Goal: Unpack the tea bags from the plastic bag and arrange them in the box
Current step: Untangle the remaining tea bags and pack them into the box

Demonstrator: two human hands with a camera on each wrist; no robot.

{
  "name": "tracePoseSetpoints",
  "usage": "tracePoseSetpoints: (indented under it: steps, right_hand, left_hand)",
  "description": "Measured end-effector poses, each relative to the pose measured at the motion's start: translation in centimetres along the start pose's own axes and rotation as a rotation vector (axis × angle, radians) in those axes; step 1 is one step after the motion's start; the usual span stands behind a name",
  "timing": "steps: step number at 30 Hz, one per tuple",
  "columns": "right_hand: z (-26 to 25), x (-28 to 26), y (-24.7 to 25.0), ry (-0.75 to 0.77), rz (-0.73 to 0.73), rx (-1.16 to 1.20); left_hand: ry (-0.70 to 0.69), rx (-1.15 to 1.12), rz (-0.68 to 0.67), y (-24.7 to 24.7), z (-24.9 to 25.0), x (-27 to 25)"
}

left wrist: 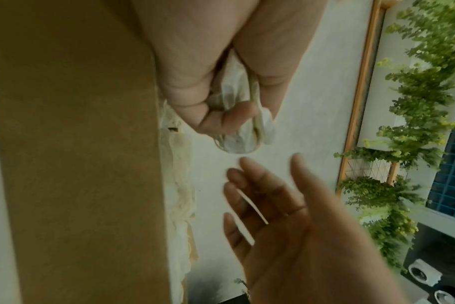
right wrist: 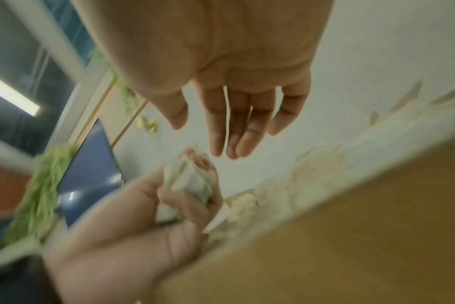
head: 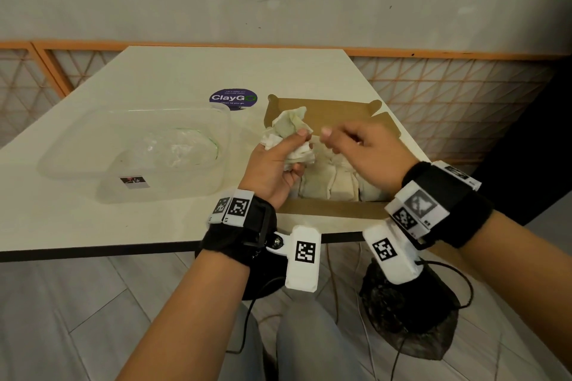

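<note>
My left hand [head: 297, 150] grips a crumpled bunch of pale tea bags [head: 289, 125] above the left end of the open cardboard box [head: 328, 210]. In the left wrist view the tea bags [left wrist: 237, 123] bulge out between its curled fingers and thumb. My right hand [head: 331, 141] hovers just right of the bunch with relaxed, straight fingers [right wrist: 229, 131] and holds nothing. More tea bags [head: 337, 182] lie in a row inside the box, under both hands. The crumpled clear plastic bag [head: 182, 148] lies in a transparent tub to the left.
The transparent tub [head: 102, 164] stands on the left half of the white table [head: 154, 77]. A purple round sticker [head: 233, 98] is on the tabletop behind the box. The box sits near the table's front right edge; its flap [head: 337, 108] stands open at the back.
</note>
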State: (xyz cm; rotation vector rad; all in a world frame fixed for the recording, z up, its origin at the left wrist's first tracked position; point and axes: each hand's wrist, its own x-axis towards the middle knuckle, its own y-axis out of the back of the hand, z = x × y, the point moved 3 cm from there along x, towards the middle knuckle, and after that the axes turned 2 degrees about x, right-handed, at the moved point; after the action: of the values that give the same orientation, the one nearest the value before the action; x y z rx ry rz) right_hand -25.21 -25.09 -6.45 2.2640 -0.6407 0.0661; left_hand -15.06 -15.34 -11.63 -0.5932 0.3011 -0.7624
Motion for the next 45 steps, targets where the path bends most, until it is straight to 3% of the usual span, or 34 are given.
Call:
tracePoseSetpoints:
  steps: [3,11,13,18,24,30,36,41,45]
  right_hand:
    - [-0.8,0.8,-0.2,-0.086,0.030,0.249]
    - [0.2,3.0,-0.4,-0.208,0.050,0.409]
    - [0.2,3.1,-0.5,-0.253,0.011,0.505]
    - [-0.2,2.9,-1.1,-0.420,-0.275,0.698]
    - [-0.1,3.8,0.7,-0.387,-0.193,0.870]
    - [0.7,3.8,2.6,-0.271,-0.049,0.585]
    - [1.7,2.5,0.8,-0.310,-0.454,0.265]
    - [2.0,2.3,-2.2,-0.345,-0.557,0.229]
    - [1.9,2.7,-3.3,-0.369,-0.472,0.109]
  left_hand:
    - [-0.016,0.123,-0.005,-0.2,-0.2,0.0]
    - [0.029,0.096,-0.084,-0.2,-0.1,0.0]
    - [0.038,0.053,-0.074,-0.1,-0.1,0.1]
    - [0.042,0.049,-0.075,-0.2,-0.1,0.0]
    - [0.050,0.056,-0.049,0.0,-0.2,0.0]
    - [0.044,-0.118,-0.039,0.2,0.2,-0.1]
    - [0.030,-0.162,-0.033,0.3,0.3,-0.1]
    - [0.025,-0.156,-0.023,0.3,0.3,-0.2]
    - [0.057,-0.158,-0.012,0.4,0.2,-0.2]
